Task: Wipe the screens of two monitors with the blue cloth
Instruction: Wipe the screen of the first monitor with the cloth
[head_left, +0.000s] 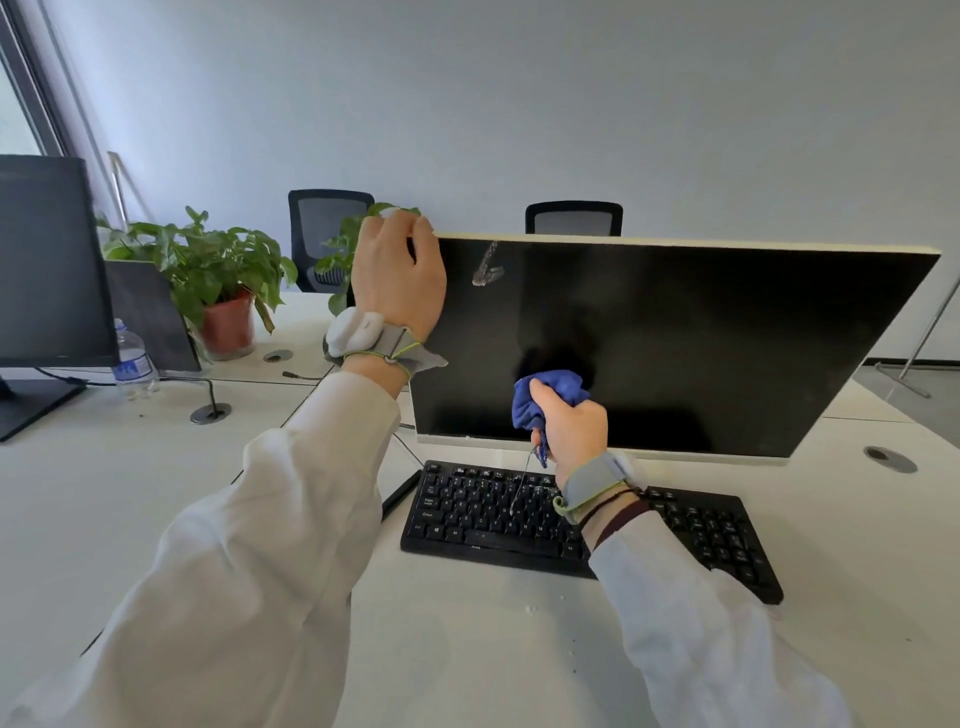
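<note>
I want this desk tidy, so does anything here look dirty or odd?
A whitish smear marks the monitor near the top left of its screen, beside the left hand gripping that corner. Pale crumbs lie scattered on the keyboard below the right hand, which holds the blue cloth, and a few more dot the table.

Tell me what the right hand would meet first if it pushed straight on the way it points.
The black screen of the near monitor, low and left of centre; the blue cloth bunched in the right hand would land first. Depth is unclear: it may already touch.
</note>
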